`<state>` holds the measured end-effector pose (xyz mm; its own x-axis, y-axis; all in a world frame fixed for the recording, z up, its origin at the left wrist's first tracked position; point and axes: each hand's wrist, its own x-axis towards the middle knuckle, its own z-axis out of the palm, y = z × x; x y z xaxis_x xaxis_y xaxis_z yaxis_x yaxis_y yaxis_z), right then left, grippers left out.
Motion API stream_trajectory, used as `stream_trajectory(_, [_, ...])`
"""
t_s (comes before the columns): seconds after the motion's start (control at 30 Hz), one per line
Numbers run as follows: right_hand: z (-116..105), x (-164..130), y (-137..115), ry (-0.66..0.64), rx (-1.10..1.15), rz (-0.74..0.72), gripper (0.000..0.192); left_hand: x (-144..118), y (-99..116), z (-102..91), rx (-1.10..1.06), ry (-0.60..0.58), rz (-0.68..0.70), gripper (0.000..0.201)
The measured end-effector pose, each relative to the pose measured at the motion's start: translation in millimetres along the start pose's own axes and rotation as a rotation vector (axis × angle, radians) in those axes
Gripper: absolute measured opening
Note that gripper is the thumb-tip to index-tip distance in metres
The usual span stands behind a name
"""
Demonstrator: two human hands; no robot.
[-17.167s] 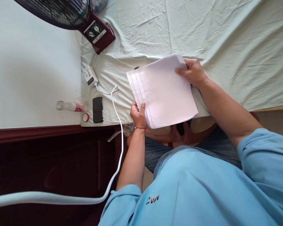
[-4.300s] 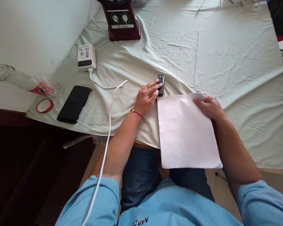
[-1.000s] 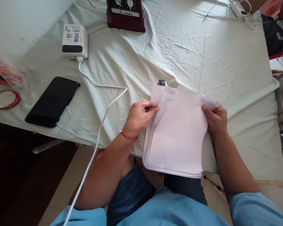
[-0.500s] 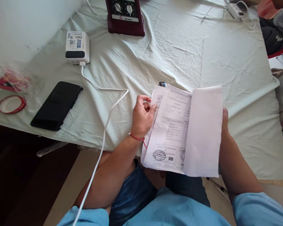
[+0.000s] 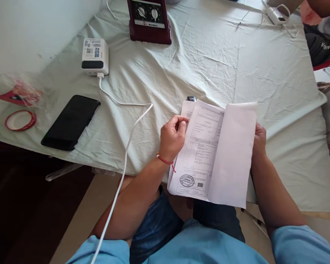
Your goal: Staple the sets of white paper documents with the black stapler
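A: State the position of the papers (image 5: 206, 154); state both grips.

B: The papers overhang the near edge of the table (image 5: 291, 154), partly above the person's lap; the left hand (image 5: 172, 138) pinches the left margin of the printed sheets, fingers curled shut on it; the right hand (image 5: 259, 141) grips the right edge from behind, with the blank top sheet (image 5: 233, 154) folded over toward it; most of that hand is hidden by the sheet.

A: Failure modes?

B: In my judgement, three; the sheets are fanned and loose, so a slack pinch could let lower ones slide off toward the floor; the folded sheet could crease if bent further; the small black object (image 5: 191, 98), touching the far edge of the papers, could be pushed along the cloth (image 5: 209, 58).

A: Obstacles and clearances?

B: Left: a white cable (image 5: 126, 146) drops over the near edge just beside the left forearm, a snag risk; it runs from a white charger (image 5: 95, 56); a black phone (image 5: 70, 122) lies near the near-left edge, with a red ring (image 5: 20, 120) and a plastic bottle (image 5: 13, 93) towards the left corner. Far edge: a dark red fan base (image 5: 150, 20). Right and centre: bare cloth, ample room.
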<state>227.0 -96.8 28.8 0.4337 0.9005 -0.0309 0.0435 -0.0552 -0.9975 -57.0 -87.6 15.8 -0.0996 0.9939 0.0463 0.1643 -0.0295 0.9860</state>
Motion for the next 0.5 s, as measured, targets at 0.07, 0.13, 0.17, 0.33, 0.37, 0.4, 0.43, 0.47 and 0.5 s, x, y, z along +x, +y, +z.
stream_trajectory(0.07, [-0.7,0.4,1.6,-0.004,-0.001,0.002,0.037,0.6,2.1,-0.6,-0.031,-0.019,0.005,0.028])
stream_trajectory(0.13, [-1.2,0.7,3.2,-0.008,0.007,-0.008,0.037,1.2,3.1,-1.1,-0.022,-0.033,0.035,0.031])
stream_trajectory(0.17, [-1.3,0.9,3.9,-0.01,0.006,-0.008,0.036,1.7,2.9,-1.3,-0.013,-0.037,0.048,0.026])
stream_trajectory(0.33, [0.1,0.9,4.1,0.016,-0.017,-0.027,0.036,5.0,-0.1,-1.7,0.03,-0.03,0.027,0.004])
stream_trajectory(0.37, [0.4,0.7,3.8,0.027,-0.022,-0.039,0.036,5.3,-0.2,-1.6,0.018,-0.022,0.007,0.006])
stream_trajectory(0.4, [0.3,0.5,3.6,0.037,-0.03,-0.052,0.035,5.4,0.0,-1.4,0.0,-0.014,-0.016,0.01])
stream_trajectory(0.43, [-0.3,0.4,4.0,0.044,-0.038,-0.063,0.035,5.4,0.4,-1.2,-0.025,-0.007,-0.043,0.013])
stream_trajectory(0.47, [-1.5,0.5,4.8,0.047,-0.05,-0.074,0.034,5.3,0.9,-0.8,-0.05,-0.002,-0.071,0.016])
stream_trajectory(0.5, [-3.4,0.8,6.2,0.041,-0.077,-0.095,0.032,5.1,1.3,-0.4,-0.072,0.003,-0.097,0.019])
